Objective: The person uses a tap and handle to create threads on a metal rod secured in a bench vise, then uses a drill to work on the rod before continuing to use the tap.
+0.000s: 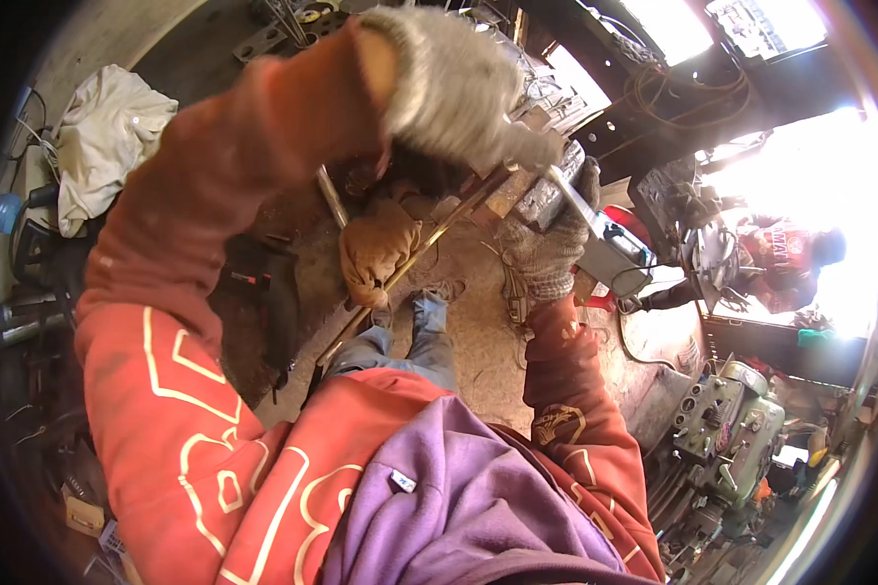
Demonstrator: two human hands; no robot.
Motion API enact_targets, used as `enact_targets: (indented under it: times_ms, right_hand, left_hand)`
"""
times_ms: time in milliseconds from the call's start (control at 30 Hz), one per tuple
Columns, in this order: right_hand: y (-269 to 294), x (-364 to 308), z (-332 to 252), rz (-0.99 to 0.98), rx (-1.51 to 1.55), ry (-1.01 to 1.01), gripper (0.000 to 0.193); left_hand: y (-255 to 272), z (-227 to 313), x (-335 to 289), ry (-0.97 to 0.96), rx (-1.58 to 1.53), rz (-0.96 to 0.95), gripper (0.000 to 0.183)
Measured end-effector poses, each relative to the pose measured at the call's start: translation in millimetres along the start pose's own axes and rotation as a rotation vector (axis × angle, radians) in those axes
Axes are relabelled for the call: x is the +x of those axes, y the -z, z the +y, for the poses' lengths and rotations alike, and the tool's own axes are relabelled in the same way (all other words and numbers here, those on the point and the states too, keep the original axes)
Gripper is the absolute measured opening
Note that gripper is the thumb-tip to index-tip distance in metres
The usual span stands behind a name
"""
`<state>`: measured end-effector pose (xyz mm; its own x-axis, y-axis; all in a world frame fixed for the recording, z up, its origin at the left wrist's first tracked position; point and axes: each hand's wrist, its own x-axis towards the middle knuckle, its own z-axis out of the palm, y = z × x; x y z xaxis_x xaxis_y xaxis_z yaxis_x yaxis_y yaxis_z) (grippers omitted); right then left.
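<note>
Motion smears my left hand (458,88), in a thick grey knitted glove at the top of the head view. Its fingers look curled round something I cannot make out; a blunt grey end sticks out of it. A pale metal bar (574,193) slants down and right from that end. Below it my right hand (546,249), also in a grey glove, is closed round a dark, shiny metal block (548,200). To the left, a brown gloved hand or cloth bundle (376,249) lies against a long thin rod (424,249); whose it is, I cannot tell.
A grey box-shaped device (615,263) stands right of my right hand. Beyond it is another person (785,258) in red. A green machine (732,424) with knobs stands at the lower right. Pale cloth (112,136) hangs on the left. My feet are on the brown floor (493,361).
</note>
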<state>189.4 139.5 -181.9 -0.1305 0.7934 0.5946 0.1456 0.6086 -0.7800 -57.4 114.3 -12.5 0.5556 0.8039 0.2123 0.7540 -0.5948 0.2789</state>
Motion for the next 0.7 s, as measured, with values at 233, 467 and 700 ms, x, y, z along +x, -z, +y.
enact_targets:
  times_ms: [233, 467, 700]
  right_hand:
    - [7, -5, -16, -0.12, -0.193, 0.127, 0.108]
    - [-1, -7, 14, -0.089, -0.036, -0.133, 0.087]
    - [-18, 16, -54, -0.103, 0.903, -0.472, 0.088]
  left_hand:
    - [28, 39, 64, -0.029, 0.113, -0.236, 0.034]
    - [47, 58, -22, -0.187, 0.058, -0.495, 0.025]
    - [34, -18, 7, -0.312, 0.377, 0.011, 0.035]
